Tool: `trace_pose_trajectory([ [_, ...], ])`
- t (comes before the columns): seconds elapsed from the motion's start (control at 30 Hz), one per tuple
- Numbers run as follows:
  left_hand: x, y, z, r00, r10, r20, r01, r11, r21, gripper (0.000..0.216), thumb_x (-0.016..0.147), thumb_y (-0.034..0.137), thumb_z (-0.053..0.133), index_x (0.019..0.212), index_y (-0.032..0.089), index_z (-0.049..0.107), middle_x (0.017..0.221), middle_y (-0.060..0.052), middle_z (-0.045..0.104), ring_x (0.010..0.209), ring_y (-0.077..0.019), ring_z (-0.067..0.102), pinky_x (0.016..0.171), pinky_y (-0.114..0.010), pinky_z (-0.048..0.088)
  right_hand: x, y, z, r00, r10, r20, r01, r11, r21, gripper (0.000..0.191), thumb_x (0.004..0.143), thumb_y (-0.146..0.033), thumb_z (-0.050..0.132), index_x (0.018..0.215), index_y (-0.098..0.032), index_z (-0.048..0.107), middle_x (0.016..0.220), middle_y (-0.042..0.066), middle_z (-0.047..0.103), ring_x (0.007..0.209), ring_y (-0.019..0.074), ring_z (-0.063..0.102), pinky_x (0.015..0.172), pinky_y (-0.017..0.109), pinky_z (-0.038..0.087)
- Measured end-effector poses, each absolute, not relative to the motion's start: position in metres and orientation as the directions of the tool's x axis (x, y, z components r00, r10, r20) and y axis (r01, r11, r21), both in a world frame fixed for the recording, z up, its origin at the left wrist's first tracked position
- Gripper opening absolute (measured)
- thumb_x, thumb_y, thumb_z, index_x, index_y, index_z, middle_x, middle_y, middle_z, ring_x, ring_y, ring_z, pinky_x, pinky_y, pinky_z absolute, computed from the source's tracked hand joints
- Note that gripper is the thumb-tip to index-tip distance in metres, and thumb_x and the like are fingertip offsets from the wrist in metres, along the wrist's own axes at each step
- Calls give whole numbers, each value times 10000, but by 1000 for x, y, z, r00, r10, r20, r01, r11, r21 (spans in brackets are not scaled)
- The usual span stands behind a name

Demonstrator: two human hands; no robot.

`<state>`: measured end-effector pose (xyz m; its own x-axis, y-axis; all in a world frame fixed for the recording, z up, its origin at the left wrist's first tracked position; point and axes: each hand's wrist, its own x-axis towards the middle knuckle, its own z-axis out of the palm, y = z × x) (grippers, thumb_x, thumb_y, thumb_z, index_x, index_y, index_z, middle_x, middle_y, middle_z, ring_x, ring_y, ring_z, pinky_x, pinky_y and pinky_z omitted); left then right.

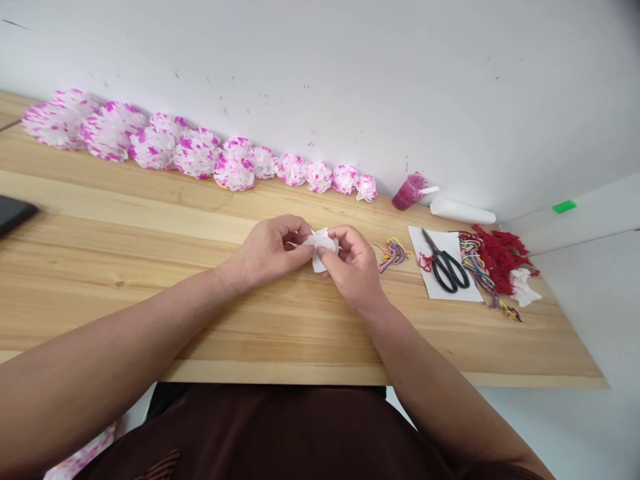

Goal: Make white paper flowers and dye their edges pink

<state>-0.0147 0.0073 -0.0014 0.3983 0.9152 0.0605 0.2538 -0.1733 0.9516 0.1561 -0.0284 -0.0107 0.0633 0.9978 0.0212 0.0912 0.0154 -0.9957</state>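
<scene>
Between my two hands is a small white tissue paper flower, held just above the wooden table. My left hand pinches its left side with thumb and fingers. On the other side, my right hand grips it, the thumb pressed onto the middle of the paper. The fingertips behind the paper are partly hidden. Just right of my right hand lies a small heap of coloured yarn pieces.
Pink-spotted paper flowers line the wall. A cup of pink liquid stands near a white rounded object. Black-handled scissors lie on white paper, beside red yarn. A dark object sits far left.
</scene>
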Motion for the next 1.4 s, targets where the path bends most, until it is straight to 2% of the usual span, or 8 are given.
trace_pose_trajectory([
  [0.13, -15, 7, -2, 428, 900, 75, 212, -181, 960, 209, 843, 369, 703, 860, 161, 688, 978, -74, 749, 824, -192, 663, 687, -291, 499, 158, -27, -11, 77, 997, -29, 89, -36, -995, 173, 725, -344, 712, 772, -224, 597, 645, -45, 611, 549, 107, 531, 474, 227, 442],
  [0.3, -13, 6, 3, 419, 908, 11, 200, -104, 974, 235, 806, 387, 730, 828, 159, 675, 871, -56, 725, 764, -177, 635, 655, -281, 482, 159, -26, -13, 84, 992, -93, 34, -96, -995, 208, 696, -367, 733, 752, -220, 597, 615, -42, 619, 540, 120, 544, 460, 236, 462],
  [0.53, -12, 6, 5, 365, 931, -23, 228, -66, 971, 226, 780, 371, 727, 841, 158, 683, 819, -40, 701, 741, -174, 614, 647, -282, 468, 156, -30, -10, 71, 997, -28, 130, -37, -991, 169, 733, -322, 714, 716, -227, 575, 598, -50, 584, 532, 107, 503, 480, 238, 403],
  [0.73, -14, 8, 3, 408, 910, -67, 226, -29, 974, 254, 812, 407, 681, 827, 154, 686, 742, -22, 647, 667, -151, 537, 591, -273, 401, 157, -29, -10, 76, 996, -52, 59, -57, -997, 176, 736, -349, 700, 721, -227, 574, 593, -48, 583, 528, 114, 504, 469, 241, 417],
  [1.1, -15, 6, 10, 422, 902, -89, 261, -27, 965, 273, 820, 435, 678, 835, 163, 694, 743, -17, 649, 679, -159, 562, 592, -269, 420, 157, -30, -8, 81, 995, -59, 70, -65, -995, 200, 764, -381, 697, 726, -228, 574, 593, -41, 594, 523, 119, 529, 466, 247, 464],
  [1.23, -13, 5, 10, 400, 916, -20, 269, -96, 958, 254, 786, 412, 742, 828, 165, 700, 881, -52, 730, 806, -190, 648, 696, -279, 504, 156, -31, -8, 68, 997, -24, 121, -32, -992, 196, 795, -376, 686, 729, -234, 567, 587, -44, 575, 517, 115, 514, 468, 244, 430],
  [1.3, -13, 5, 9, 395, 919, -5, 277, -114, 954, 245, 786, 404, 740, 830, 166, 708, 900, -58, 743, 817, -194, 656, 709, -282, 513, 156, -31, -8, 67, 998, -7, 118, -15, -993, 179, 798, -374, 689, 766, -237, 578, 628, -40, 597, 528, 113, 516, 475, 245, 432],
  [1.4, -15, 8, 7, 403, 915, -27, 281, -96, 955, 237, 801, 401, 714, 822, 165, 710, 806, -38, 715, 732, -172, 618, 629, -265, 466, 155, -32, -7, 79, 996, 31, 71, 26, -997, 172, 775, -338, 710, 856, -246, 589, 770, -28, 657, 569, 111, 537, 487, 244, 444],
])
